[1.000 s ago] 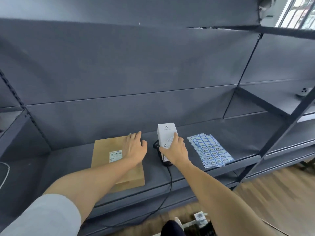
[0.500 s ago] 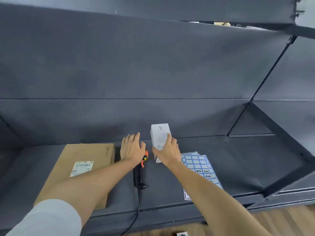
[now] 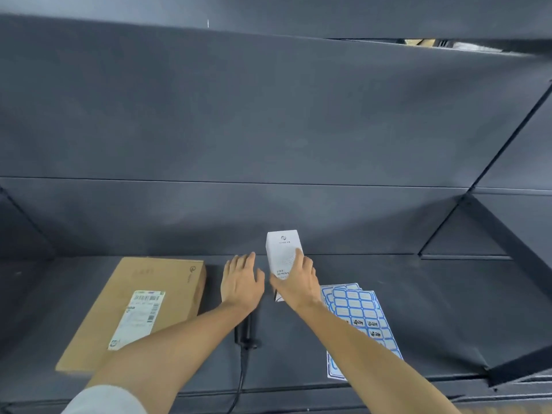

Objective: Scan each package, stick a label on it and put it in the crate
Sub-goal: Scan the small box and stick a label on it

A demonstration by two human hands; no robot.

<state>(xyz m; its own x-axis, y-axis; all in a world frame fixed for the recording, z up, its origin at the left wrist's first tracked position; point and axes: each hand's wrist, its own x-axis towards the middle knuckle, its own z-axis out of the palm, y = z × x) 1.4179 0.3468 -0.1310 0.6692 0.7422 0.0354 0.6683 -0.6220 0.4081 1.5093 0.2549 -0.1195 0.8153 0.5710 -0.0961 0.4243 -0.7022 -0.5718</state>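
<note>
A small white box (image 3: 282, 249) stands upright on the dark shelf (image 3: 433, 309), and my right hand (image 3: 295, 282) grips its lower front. My left hand (image 3: 240, 282) lies flat with straight fingers over the head of a black corded scanner (image 3: 245, 333), whose handle and cable show below my wrist. A flat brown cardboard package (image 3: 155, 294) with a white shipping label (image 3: 139, 318) lies to the left. Sheets of blue-bordered labels (image 3: 358, 312) lie to the right, partly under my right forearm.
The grey back panel (image 3: 268, 144) rises right behind the white box. A slanted black brace (image 3: 501, 243) crosses the right end of the shelf. The upper shelf (image 3: 298, 13) hangs overhead. No crate is in view.
My left hand has left the brown package and moved right onto the scanner. My right hand keeps its grip on the white box. The camera has tilted and shifted left.
</note>
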